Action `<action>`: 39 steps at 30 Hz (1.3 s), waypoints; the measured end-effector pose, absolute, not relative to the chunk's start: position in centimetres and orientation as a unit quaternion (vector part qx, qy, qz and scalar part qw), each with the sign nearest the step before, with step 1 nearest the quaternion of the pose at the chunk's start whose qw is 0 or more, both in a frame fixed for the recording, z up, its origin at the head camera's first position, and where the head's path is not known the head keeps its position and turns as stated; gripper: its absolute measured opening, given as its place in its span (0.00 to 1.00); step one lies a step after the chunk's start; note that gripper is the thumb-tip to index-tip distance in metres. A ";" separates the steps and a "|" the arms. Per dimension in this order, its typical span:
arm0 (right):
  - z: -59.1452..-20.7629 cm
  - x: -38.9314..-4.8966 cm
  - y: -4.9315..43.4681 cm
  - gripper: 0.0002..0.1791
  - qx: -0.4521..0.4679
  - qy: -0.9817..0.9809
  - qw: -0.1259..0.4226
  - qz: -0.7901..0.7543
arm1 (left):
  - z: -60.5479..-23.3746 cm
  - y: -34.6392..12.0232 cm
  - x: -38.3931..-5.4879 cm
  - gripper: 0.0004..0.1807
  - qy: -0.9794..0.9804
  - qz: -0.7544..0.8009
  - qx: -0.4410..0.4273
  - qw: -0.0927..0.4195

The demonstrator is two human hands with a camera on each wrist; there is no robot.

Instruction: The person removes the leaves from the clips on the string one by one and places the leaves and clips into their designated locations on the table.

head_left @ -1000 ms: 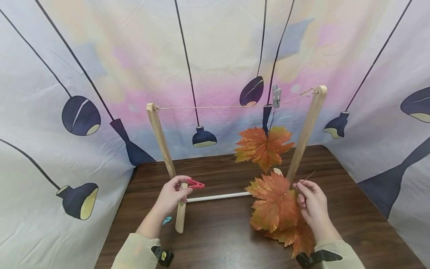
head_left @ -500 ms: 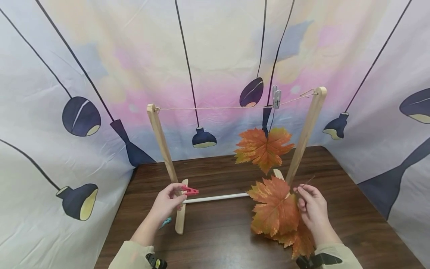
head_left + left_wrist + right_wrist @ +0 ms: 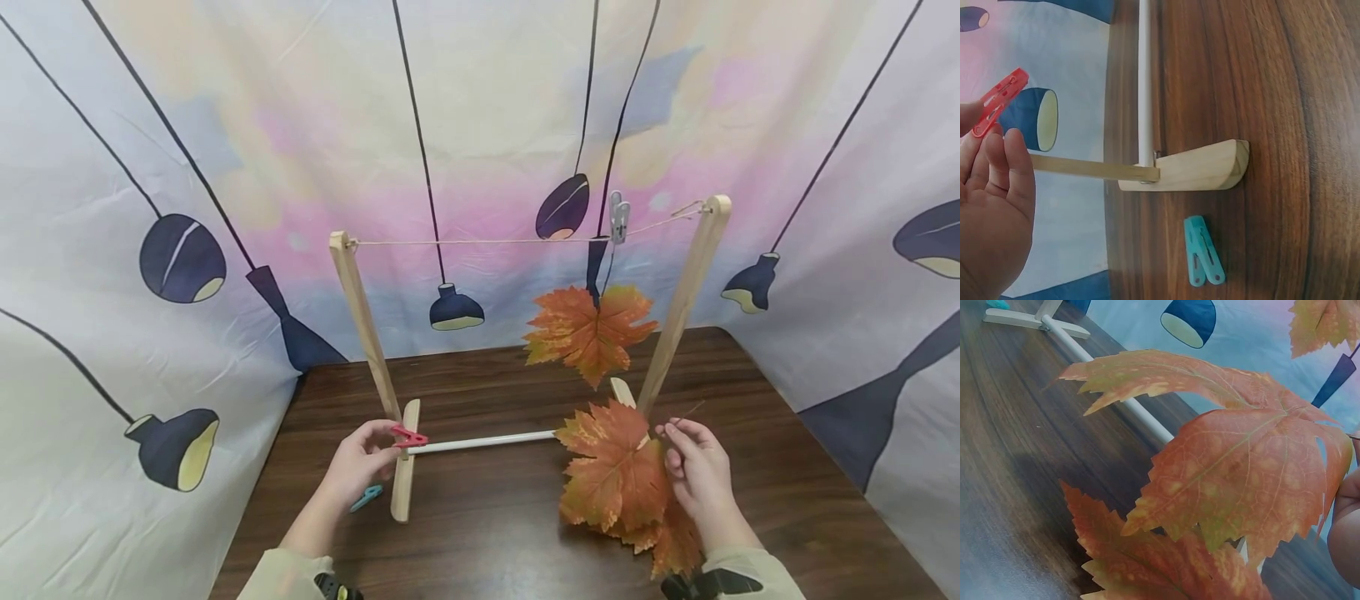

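Observation:
Between thumb and fingers, my left hand (image 3: 356, 462) pinches a red clothespin (image 3: 408, 436), held near the foot of the left wooden post. My right hand (image 3: 699, 475) pinches the thin stem of an orange maple leaf (image 3: 611, 462), whose blade spreads to the left of the fingers. Below it, another orange leaf (image 3: 1147, 562) lies on the table. A third leaf (image 3: 592, 329) hangs from the string (image 3: 480, 242) by a grey clothespin (image 3: 618, 218). On the table beside the left foot rests a teal clothespin (image 3: 1202, 251).
The wooden frame has a left post (image 3: 363, 325), a right post (image 3: 684, 300) and a white crossbar (image 3: 487, 440) low between them. It stands on a dark wooden table (image 3: 480, 533). A printed cloth backdrop (image 3: 480, 125) rises behind and at both sides.
My left hand has moved left and down with the red clothespin, baring more of the teal one. My right hand, still on the stem, has dropped slightly.

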State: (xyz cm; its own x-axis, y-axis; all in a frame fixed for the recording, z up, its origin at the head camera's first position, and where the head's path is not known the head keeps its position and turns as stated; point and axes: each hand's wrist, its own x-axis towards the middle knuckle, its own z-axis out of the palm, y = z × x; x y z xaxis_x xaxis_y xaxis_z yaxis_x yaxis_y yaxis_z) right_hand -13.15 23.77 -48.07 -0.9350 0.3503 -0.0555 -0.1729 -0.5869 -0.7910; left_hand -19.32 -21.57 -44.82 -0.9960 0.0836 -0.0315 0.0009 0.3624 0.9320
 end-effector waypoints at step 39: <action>-50.3 -11.5 24.2 0.06 -0.155 -0.419 0.125 0.886 | -47.3 -24.6 -18.6 0.24 0.835 0.547 -0.054 0.027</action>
